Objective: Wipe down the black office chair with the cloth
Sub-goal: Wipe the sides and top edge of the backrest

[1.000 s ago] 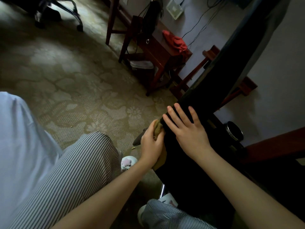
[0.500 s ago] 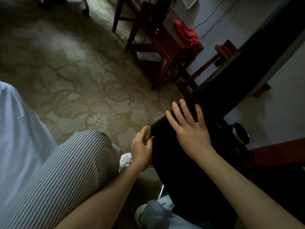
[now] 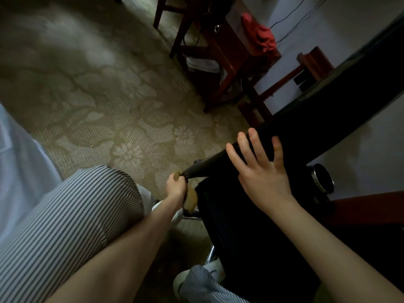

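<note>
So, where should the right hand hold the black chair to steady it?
Probably the tapering arm of the black chair, from above, beside the left hand holding the cloth at its tip: it looks slim enough to wrap, whereas the right hand lies open on a broad part.

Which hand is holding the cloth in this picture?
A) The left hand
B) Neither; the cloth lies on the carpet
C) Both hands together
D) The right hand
A: the left hand grips the cloth against the narrow end of the black office chair, while the right hand is spread open over the chair and holds nothing.
</note>
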A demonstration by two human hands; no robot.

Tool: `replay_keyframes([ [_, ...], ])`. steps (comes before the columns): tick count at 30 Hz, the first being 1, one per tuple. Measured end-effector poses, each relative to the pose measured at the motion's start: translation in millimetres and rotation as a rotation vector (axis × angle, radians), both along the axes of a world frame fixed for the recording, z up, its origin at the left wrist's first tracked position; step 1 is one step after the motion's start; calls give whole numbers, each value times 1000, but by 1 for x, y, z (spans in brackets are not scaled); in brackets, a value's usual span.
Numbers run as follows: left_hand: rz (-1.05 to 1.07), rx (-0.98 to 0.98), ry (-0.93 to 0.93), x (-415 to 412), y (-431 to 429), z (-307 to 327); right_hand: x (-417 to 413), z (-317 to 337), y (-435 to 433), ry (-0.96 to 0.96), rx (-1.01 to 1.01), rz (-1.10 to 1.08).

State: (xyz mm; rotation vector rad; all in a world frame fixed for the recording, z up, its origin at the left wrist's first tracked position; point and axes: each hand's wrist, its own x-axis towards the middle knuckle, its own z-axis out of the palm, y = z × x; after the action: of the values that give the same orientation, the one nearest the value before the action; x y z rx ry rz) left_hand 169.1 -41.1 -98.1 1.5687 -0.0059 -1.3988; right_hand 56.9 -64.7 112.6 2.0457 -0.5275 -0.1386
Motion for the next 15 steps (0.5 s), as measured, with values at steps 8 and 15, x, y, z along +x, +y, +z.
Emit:
replay_keyframes([
  [8, 185, -172, 20, -22, 11, 42, 2, 5, 1, -12, 59, 5],
  [15, 132, -487, -19, -28, 14, 96, -31, 20, 6, -172, 68, -57],
])
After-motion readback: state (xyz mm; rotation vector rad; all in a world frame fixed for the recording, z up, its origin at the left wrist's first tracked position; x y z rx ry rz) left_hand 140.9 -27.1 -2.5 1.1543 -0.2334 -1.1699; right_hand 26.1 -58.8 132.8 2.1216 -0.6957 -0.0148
